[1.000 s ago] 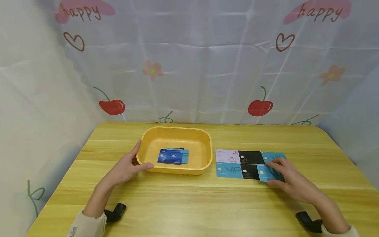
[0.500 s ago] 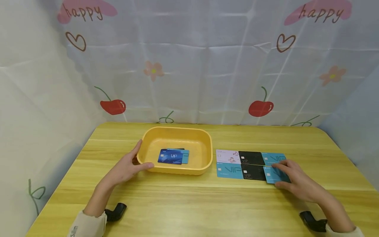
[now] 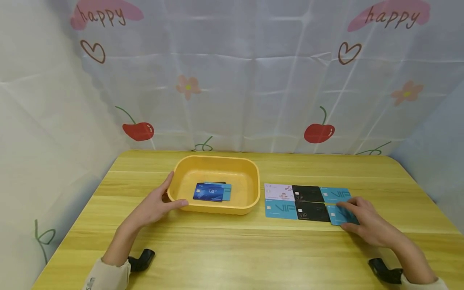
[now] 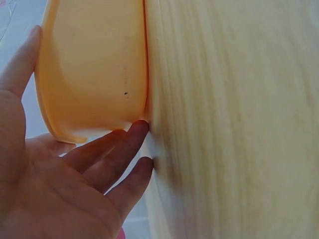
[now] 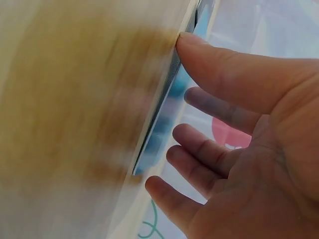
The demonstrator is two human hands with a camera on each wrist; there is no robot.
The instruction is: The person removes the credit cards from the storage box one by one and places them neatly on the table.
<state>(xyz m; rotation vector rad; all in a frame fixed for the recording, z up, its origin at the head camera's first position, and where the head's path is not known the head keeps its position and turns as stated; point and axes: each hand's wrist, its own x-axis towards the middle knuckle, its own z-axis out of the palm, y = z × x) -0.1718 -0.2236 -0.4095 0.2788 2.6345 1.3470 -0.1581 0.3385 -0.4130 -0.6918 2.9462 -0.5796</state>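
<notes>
At its left end, a yellow plastic basin (image 3: 217, 210) is held by my left hand (image 3: 150, 207), the thumb on the front rim. In the left wrist view the other fingers (image 4: 115, 158) bend against its outer wall. My right hand (image 3: 373, 223) has a light-blue VIP card (image 3: 338, 215) between thumb and fingers, at the front right corner of a block of cards. Behind it lies another light-blue card (image 3: 333, 194). Beside these are two black cards (image 3: 308, 193), a pink flowered card (image 3: 278, 191) and a light-blue card (image 3: 280, 209). In the right wrist view the thumb (image 5: 219, 69) meets the near card edge.
Inside the basin, a dark-blue VIP card (image 3: 208, 192) overlaps a light-blue card (image 3: 227, 192) and a dark one. The wooden table (image 3: 232, 253) meets a printed curtain (image 3: 239, 100) at its back edge. Black wrist mounts (image 3: 142, 259) sit under both forearms.
My right hand has slid the light-blue card to the right, off the front black card, to line up beside it. The left hand and basin have stayed in place.
</notes>
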